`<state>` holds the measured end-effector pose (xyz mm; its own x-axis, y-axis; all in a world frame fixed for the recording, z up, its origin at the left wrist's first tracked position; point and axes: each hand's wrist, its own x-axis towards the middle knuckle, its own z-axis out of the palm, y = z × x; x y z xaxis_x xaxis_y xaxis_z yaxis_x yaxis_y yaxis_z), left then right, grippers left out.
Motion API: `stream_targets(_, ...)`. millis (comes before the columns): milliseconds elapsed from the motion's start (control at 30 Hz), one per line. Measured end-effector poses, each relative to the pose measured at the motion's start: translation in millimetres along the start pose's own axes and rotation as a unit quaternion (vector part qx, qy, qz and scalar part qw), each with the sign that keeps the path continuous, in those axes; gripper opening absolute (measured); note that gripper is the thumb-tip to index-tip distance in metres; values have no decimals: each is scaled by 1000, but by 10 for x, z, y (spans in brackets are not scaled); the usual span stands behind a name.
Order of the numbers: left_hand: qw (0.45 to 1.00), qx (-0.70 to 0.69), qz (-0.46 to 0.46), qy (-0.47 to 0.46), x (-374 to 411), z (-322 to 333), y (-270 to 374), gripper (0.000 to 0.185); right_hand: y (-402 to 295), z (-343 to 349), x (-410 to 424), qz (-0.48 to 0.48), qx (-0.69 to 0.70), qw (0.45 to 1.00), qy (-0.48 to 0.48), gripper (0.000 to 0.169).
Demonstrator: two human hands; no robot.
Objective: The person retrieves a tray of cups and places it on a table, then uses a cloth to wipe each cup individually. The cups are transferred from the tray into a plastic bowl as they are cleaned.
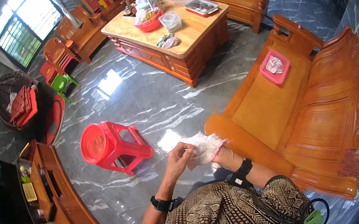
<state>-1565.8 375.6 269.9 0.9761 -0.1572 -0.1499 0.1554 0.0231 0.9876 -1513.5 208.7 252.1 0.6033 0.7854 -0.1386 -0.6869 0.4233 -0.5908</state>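
Observation:
A white, rough-textured cloth (208,146) with a pink edge is held out in front of my body, over the floor beside the bench's armrest. My left hand (180,157) pinches its near left side between thumb and fingers. Covered by the cloth up to about the wrist, my right hand (221,157) shows only its back edge, and its fingers are hidden. Whether the piece is a flat rag or a glove cannot be told. Black straps circle both forearms.
Left of my hands stands a red plastic stool (114,145). A wooden bench (262,102) at the right carries a pink tray (277,77) with a crumpled cloth. Ahead is a wooden coffee table (186,45) holding bowls and containers. A TV cabinet (69,203) stands at left.

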Motion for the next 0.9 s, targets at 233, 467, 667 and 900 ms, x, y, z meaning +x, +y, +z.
stream_targets(233, 996, -83, -41, -17, 1369, -646, 13, 18, -403, -947, 1158, 3, 246, 969, -27, 42)
stream_targets(467, 992, -53, -44, -106, 3348, -1609, 260, 20, -1101, -1381, 2742, -106, 220, 964, 108, 40)
stream_targets(667, 981, -54, -54, -177, 4583, -2041, 545, 18, -1916, -1253, 3683, -180, 117, 968, 129, 46)
stream_targets(900, 962, -21, -40, -269, 5858, -1576, 516, 11, -2759, -1980, 3994, -206, -31, 938, 276, 39)
